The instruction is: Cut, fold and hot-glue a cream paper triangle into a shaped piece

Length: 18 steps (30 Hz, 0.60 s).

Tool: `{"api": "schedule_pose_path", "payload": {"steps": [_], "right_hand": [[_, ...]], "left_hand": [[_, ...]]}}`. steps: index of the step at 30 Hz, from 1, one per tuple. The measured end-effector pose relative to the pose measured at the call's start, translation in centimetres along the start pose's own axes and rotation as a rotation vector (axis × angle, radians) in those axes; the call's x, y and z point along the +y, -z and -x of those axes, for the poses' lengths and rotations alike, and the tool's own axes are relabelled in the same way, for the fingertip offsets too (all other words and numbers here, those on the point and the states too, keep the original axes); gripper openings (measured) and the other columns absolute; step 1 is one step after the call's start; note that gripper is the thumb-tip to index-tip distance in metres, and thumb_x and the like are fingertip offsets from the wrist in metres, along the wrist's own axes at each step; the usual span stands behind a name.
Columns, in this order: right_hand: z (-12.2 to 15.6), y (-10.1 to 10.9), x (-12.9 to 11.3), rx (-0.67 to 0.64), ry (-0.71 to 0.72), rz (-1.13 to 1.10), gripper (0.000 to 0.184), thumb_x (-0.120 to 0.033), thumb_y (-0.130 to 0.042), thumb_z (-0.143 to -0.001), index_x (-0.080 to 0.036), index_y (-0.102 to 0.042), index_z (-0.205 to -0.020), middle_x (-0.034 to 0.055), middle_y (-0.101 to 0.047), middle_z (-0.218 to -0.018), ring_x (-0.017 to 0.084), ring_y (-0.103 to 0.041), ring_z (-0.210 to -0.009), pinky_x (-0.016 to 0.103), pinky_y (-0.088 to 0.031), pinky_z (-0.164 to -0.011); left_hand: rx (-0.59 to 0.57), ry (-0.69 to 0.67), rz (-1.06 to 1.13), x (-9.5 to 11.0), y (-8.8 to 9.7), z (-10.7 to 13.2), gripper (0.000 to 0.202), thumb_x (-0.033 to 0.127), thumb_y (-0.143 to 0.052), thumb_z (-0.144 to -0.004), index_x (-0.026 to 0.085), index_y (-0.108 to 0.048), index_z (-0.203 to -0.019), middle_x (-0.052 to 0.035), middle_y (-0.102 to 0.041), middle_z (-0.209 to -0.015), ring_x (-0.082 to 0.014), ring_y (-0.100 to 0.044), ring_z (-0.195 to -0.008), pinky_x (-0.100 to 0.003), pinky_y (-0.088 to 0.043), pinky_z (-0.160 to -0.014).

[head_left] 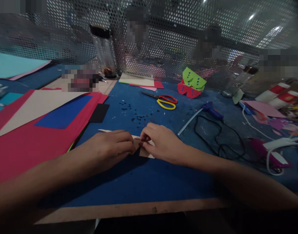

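A small cream-coloured piece of paper [146, 154] lies low over the blue table between my hands; it looks folded or cut into a narrow shape, and much of it is hidden. My left hand [115, 146] has its fingers bent and pressed together on the paper's left part. From the right, my right hand [161, 143] pinches the same paper between thumb and fingertips. Tiny black paper dots [138, 117] are scattered just beyond my hands. Past them lie scissors [166, 101] with one red and one yellow handle.
Red paper sheets [42, 149], a blue sheet [63, 113] and a black card [99, 113] lie left. A blue glue gun [213, 112] with its cable and a magenta glue gun [270, 154] are right. Behind stand a green-and-red paper piece [192, 84], a bottle [105, 52] and a perforated metal screen [161, 42].
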State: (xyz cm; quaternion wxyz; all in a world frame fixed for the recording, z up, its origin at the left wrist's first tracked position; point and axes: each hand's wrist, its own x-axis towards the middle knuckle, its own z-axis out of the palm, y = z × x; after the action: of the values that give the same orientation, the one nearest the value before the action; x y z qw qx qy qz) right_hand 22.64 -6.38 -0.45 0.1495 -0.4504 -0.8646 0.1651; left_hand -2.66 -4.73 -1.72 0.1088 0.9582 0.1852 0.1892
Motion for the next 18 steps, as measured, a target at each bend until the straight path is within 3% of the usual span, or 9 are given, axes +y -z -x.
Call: {"api": "schedule_pose_path", "payload": {"steps": [18], "right_hand": [[0.00, -0.14, 0.12, 0.000, 0.002, 0.000, 0.005, -0.019, -0.064, -0.097, -0.020, -0.068, -0.098, 0.0036, -0.068, -0.103, 0.019, -0.059, -0.093, 0.032, -0.039, -0.082]], "left_hand": [[-0.005, -0.048, -0.017, 0.26, 0.06, -0.05, 0.020, 0.014, -0.054, -0.103, 0.023, -0.072, -0.109, -0.0067, -0.075, -0.103, -0.0203, -0.071, -0.096, -0.033, -0.056, -0.083]]}}
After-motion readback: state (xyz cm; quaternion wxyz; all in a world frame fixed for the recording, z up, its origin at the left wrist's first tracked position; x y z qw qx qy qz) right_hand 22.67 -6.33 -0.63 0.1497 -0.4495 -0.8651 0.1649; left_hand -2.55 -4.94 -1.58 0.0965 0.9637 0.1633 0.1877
